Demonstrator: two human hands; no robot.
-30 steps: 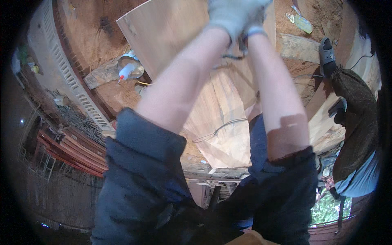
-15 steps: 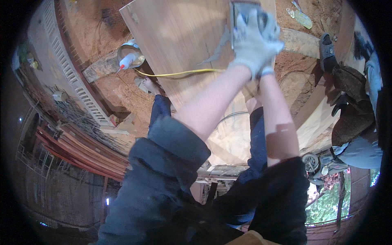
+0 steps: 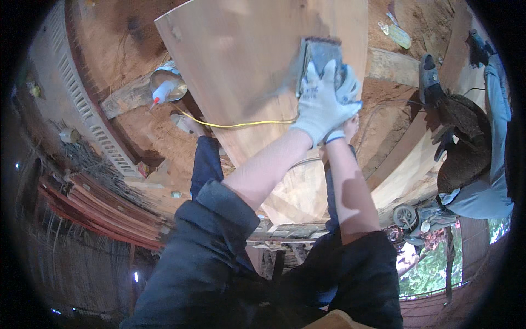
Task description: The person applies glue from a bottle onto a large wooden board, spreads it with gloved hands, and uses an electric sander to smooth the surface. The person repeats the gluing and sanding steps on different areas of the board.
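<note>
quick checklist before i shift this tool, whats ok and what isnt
1. Pale-gloved left hand on the grey rectangular hand tool: ok.
2. Right hand gripping: cannot tell, mostly hidden behind the left.
3. Tool over the broad brown wooden board: ok.
4. Board free of the thin yellow cord: not ok, it crosses the left part.
5. White red-tipped bottle off the board: ok, left of it.

Reddish-brown floor; dark wall lower left; bright opening showing greenery lower right.
</note>
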